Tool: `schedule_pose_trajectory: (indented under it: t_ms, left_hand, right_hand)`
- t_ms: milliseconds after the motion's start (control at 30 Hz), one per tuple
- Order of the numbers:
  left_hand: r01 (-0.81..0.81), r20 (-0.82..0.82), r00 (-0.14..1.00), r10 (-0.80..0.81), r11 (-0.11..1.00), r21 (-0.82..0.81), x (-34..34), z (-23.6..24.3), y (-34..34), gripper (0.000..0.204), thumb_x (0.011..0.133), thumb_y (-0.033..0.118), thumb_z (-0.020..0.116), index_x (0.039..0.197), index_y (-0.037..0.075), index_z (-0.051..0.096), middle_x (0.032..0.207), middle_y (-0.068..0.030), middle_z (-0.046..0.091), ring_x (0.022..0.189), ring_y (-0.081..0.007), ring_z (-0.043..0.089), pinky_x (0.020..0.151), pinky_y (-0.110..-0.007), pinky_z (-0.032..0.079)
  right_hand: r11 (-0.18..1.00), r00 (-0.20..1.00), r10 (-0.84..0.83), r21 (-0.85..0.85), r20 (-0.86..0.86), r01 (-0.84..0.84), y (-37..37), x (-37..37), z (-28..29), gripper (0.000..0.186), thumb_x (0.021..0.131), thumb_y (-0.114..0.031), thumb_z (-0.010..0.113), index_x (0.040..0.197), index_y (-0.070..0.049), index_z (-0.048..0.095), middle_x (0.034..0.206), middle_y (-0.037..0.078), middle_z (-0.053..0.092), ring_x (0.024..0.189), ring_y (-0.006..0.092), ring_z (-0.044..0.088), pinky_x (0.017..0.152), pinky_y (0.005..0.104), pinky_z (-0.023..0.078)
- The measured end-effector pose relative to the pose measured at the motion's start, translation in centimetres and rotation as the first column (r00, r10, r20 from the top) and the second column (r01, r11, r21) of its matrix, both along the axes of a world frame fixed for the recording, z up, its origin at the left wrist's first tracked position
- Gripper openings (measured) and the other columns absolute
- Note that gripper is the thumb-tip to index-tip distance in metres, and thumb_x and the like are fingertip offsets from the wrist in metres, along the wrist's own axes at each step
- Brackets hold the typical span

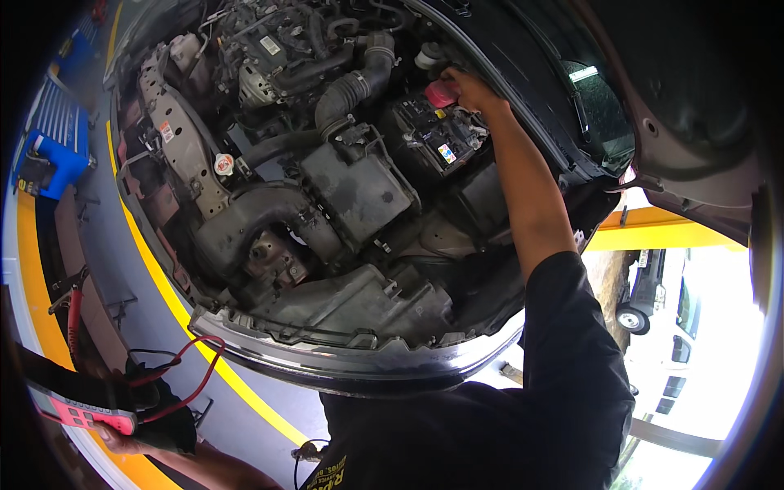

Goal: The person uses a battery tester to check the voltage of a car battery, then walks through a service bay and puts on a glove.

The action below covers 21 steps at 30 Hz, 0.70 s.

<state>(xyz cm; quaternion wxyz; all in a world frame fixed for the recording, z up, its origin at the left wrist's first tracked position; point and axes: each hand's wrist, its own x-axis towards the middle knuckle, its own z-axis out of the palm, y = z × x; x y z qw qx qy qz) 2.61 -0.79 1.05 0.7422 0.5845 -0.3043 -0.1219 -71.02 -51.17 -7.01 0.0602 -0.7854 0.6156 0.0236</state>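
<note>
At the lower left, my left hand (122,441) is closed around a red and grey handheld tester (86,415) with buttons. A red lead (214,367) loops out from beside the tester. My right arm stretches across the engine bay to the black car battery (437,135). At the battery's far end, my right hand (472,90) grips a red piece (442,94), which looks like a terminal cover or clamp; its exact kind is hard to make out. Part of that hand's fingers is hidden.
Around the battery sit the air filter box (359,188), a ribbed intake hose (351,94) and the radiator cap (224,164). The front bumper edge (367,363) curves close to my body. Blue equipment (61,147) stands at left; another vehicle (645,286) is outside at right.
</note>
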Motion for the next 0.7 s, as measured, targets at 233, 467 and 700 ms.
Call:
schedule_pose_trajectory:
  t_ms: [233, 467, 700]
  left_hand:
    - [0.242, -0.118, 0.963, -0.243, 0.970, -0.029, 1.3, -1.0, -2.2, 0.077, 0.093, 0.036, 0.061, 0.150, -0.010, 0.037, 0.145, -0.0349, 0.049, 0.128, -0.0451, 0.058, 0.112, -0.056, 0.046]
    - [0.382, -0.084, 0.923, -0.377, 0.922, 0.068, -2.4, 1.3, -5.7, 0.082, 0.094, 0.039, 0.061, 0.155, -0.008, 0.030, 0.151, -0.0314, 0.043, 0.131, -0.0414, 0.056, 0.112, -0.050, 0.048]
    - [0.566, -0.202, 0.793, -0.575, 0.818, -0.104, -6.6, 1.6, -7.4, 0.080, 0.091, 0.040, 0.064, 0.150, -0.007, 0.036, 0.136, -0.0234, 0.051, 0.105, -0.0289, 0.061, 0.091, -0.034, 0.055]
  right_hand:
    - [1.000, 0.999, 0.010, 0.000, -0.037, -0.010, 0.0, -1.8, 0.2, 0.069, 0.080, 0.001, 0.077, 0.139, -0.021, 0.050, 0.132, 0.014, 0.067, 0.123, 0.0361, 0.062, 0.100, 0.0469, 0.050]
    - [0.999, 0.999, -0.034, -0.004, -0.010, 0.034, 0.3, -1.2, 0.7, 0.069, 0.081, 0.006, 0.072, 0.140, -0.022, 0.049, 0.131, 0.011, 0.067, 0.121, 0.0334, 0.063, 0.099, 0.0447, 0.049]
    - [0.995, 0.998, -0.063, 0.084, 0.015, 0.061, -0.4, -1.3, 0.3, 0.070, 0.079, -0.005, 0.073, 0.143, -0.015, 0.048, 0.137, 0.018, 0.062, 0.131, 0.0341, 0.058, 0.107, 0.0428, 0.046]
